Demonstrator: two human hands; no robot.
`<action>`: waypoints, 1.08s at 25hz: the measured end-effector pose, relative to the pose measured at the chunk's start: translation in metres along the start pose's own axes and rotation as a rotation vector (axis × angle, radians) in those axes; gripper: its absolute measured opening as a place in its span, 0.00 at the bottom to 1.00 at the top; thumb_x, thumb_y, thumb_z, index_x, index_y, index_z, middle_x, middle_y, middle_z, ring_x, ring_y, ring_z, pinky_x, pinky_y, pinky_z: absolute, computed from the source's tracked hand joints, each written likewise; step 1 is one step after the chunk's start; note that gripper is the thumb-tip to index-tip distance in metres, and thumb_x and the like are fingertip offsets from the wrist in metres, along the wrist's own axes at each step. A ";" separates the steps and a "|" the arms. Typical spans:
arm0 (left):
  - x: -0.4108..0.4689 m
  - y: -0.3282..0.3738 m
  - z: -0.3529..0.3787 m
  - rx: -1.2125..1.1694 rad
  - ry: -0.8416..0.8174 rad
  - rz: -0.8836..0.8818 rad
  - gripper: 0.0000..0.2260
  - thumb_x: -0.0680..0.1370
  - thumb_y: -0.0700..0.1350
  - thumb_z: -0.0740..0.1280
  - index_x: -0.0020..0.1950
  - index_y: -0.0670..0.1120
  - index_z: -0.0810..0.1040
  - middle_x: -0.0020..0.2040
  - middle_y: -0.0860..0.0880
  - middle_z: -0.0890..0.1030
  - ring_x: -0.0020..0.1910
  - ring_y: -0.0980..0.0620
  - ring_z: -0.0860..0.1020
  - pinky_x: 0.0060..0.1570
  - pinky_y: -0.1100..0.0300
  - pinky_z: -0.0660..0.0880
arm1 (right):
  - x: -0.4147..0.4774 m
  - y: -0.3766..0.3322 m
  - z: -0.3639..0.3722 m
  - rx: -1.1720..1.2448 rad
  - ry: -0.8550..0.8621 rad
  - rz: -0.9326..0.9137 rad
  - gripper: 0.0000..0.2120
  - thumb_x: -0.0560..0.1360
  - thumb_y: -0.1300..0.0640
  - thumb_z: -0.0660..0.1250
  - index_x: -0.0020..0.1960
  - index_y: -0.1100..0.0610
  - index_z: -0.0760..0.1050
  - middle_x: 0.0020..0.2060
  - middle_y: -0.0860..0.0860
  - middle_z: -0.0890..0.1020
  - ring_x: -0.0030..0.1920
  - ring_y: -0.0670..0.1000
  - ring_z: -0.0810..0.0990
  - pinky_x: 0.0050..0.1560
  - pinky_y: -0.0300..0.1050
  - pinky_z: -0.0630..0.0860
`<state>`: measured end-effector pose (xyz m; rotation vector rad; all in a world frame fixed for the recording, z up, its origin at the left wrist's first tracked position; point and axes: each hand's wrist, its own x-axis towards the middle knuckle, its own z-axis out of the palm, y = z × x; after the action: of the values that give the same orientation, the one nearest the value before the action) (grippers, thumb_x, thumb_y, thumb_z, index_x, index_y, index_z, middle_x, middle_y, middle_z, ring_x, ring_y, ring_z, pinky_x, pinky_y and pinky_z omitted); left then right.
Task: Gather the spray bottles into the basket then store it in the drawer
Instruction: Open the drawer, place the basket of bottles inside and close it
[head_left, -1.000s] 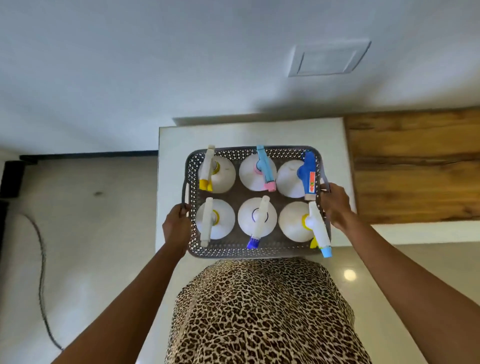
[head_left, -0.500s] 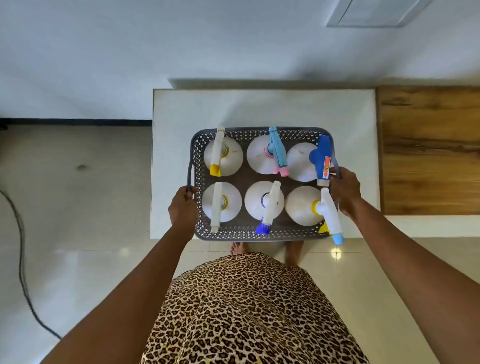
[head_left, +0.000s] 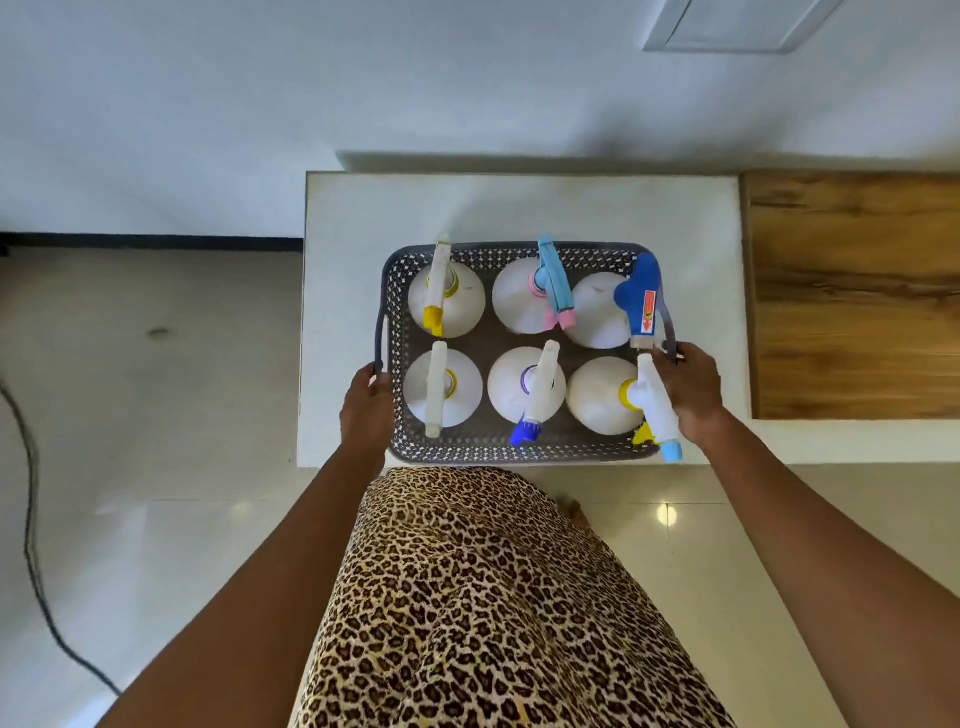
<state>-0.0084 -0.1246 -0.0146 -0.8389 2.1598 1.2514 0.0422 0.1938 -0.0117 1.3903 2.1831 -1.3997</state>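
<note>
A grey perforated basket (head_left: 483, 451) sits near the front edge of a white cabinet top (head_left: 519, 208). Several white spray bottles (head_left: 524, 387) stand upright inside it in two rows, with yellow, blue, pink and dark blue trigger heads. My left hand (head_left: 366, 402) grips the basket's left handle. My right hand (head_left: 688, 387) grips the right handle, beside the bottle with the yellow collar (head_left: 602, 395). No drawer shows from this angle.
A wooden surface (head_left: 857, 296) adjoins the white top on the right. A white wall runs behind. Glossy tiled floor lies to the left, with a black cable (head_left: 31, 519) trailing across it. My leopard-print skirt (head_left: 483, 613) fills the lower middle.
The view has tilted down and pulled back, so the cabinet top and basket sit higher in the frame. Both hands stay on the basket's handles.
</note>
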 end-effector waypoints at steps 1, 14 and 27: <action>-0.008 -0.004 0.000 -0.017 0.020 -0.007 0.17 0.81 0.47 0.55 0.69 0.48 0.67 0.68 0.45 0.72 0.65 0.44 0.71 0.64 0.52 0.68 | -0.004 0.004 -0.001 0.049 0.044 0.032 0.10 0.75 0.57 0.64 0.52 0.62 0.75 0.46 0.56 0.78 0.45 0.55 0.77 0.42 0.44 0.75; -0.109 -0.143 0.043 -0.696 -0.093 -0.303 0.24 0.82 0.54 0.48 0.64 0.38 0.70 0.65 0.40 0.73 0.63 0.42 0.73 0.64 0.52 0.68 | -0.092 0.132 0.013 0.809 -0.109 0.391 0.18 0.82 0.54 0.50 0.61 0.64 0.70 0.67 0.63 0.71 0.66 0.59 0.71 0.66 0.50 0.67; 0.048 -0.277 0.181 -1.193 -0.373 -0.416 0.46 0.71 0.73 0.49 0.72 0.36 0.58 0.74 0.38 0.62 0.73 0.39 0.60 0.73 0.48 0.56 | 0.000 0.296 0.197 1.407 -0.334 0.603 0.48 0.69 0.28 0.54 0.72 0.66 0.55 0.73 0.61 0.62 0.73 0.59 0.60 0.74 0.54 0.55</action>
<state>0.1792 -0.0836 -0.2879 -1.2411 0.7320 2.1969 0.2169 0.0696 -0.2957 1.6374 0.2514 -2.6407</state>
